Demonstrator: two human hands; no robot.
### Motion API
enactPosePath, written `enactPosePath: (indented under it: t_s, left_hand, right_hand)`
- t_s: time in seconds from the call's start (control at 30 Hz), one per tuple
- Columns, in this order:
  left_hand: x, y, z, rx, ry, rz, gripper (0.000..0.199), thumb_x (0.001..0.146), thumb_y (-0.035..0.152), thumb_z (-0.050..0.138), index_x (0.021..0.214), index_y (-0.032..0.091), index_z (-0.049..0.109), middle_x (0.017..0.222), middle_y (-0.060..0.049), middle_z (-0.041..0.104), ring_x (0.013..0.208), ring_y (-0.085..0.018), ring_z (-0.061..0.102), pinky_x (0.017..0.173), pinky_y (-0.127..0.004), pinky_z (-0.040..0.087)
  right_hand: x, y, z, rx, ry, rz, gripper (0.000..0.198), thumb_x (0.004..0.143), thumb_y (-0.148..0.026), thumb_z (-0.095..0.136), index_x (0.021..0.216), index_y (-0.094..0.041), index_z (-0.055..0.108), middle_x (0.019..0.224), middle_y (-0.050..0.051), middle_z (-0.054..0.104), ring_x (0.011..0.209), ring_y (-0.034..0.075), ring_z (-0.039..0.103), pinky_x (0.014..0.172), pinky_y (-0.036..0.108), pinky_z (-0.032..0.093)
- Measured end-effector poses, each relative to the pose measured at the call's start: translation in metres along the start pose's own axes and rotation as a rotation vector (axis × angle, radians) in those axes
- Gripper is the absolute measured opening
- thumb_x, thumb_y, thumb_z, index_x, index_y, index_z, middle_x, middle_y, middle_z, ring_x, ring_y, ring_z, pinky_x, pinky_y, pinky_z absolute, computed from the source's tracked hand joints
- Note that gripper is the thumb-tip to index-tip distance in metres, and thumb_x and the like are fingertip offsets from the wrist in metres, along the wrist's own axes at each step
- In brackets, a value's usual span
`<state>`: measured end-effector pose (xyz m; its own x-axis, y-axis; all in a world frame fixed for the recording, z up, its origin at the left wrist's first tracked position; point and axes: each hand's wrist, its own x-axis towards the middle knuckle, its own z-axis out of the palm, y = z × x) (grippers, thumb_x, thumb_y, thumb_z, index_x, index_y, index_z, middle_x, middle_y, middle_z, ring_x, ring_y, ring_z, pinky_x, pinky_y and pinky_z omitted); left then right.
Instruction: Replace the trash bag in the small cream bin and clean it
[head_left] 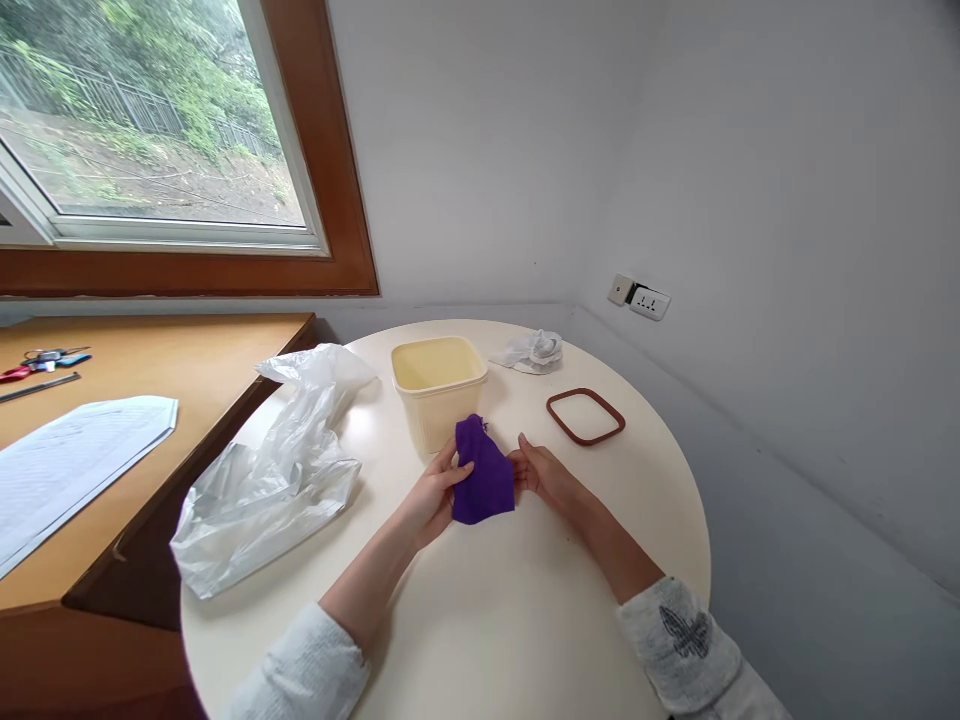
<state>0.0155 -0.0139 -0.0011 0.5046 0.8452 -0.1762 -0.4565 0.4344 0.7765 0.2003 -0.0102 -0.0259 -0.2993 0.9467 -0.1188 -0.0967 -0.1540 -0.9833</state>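
Your left hand pinches the purple sheet (484, 478), apparently not yet opened out; your right hand (546, 477) meets its edge, grip unclear. Beyond your left hand (435, 500), the tub (427, 415) stands uncovered; beyond your right, the ring (589, 442) lies apart.

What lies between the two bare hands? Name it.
Between the left hand and right hand: a purple piece of cloth, held by the left, in the head view.

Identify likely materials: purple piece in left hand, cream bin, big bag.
Purple piece: likely fabric, matte; soft drape, loose threads at top.
Cream bin: probably plastic, smooth; even colour, rounded rim.
Big bag: apparently thin plastic film, shiny; translucent, crinkled.
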Motion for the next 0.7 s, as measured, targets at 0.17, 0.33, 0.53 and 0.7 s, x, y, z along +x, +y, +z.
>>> enactPosePath:
  t_s: [0.17,0.33,0.53,0.7]
  left_hand:
    - [0.001,-0.005,-0.003,0.046,-0.051,-0.002,0.073,0.077,0.017,0.064,0.139,0.029,0.028,0.114,-0.007,0.062,0.097,-0.02,0.062,0.086,-0.031,0.048]
    - [0.0,-0.005,-0.002,0.087,-0.055,-0.025,0.076,0.074,0.021,0.067,0.139,0.029,0.028,0.113,-0.008,0.063,0.096,-0.021,0.062,0.085,-0.032,0.047]
    - [-0.002,-0.003,-0.003,0.109,-0.053,-0.046,0.07,0.075,0.024,0.067,0.136,0.027,0.031,0.093,-0.004,0.068,0.079,-0.015,0.065,0.079,-0.03,0.047]
    - [-0.005,-0.004,-0.008,0.222,-0.134,-0.112,0.052,0.075,0.031,0.066,0.121,0.017,0.047,0.083,-0.01,0.07,0.079,-0.02,0.067,0.087,-0.04,0.044]
  right_hand:
    - [-0.009,-0.008,0.004,0.225,-0.18,0.061,0.05,0.08,-0.059,0.047,0.085,-0.013,0.067,0.075,0.006,0.066,0.066,0.016,0.059,0.064,0.03,0.045]
    - [-0.009,-0.007,0.003,0.247,-0.13,-0.04,0.031,0.075,-0.038,0.065,0.096,-0.015,0.067,0.088,0.006,0.067,0.084,0.018,0.06,0.081,0.035,0.043]
    - [-0.006,-0.008,-0.008,0.27,0.04,-0.065,0.032,0.075,-0.038,0.063,0.099,-0.017,0.065,0.09,0.006,0.067,0.08,0.019,0.061,0.074,0.033,0.045]
    - [0.0,-0.001,-0.026,-0.185,0.374,-0.076,0.029,0.075,-0.042,0.055,0.088,-0.017,0.064,0.084,0.005,0.068,0.079,0.021,0.061,0.071,0.033,0.047]
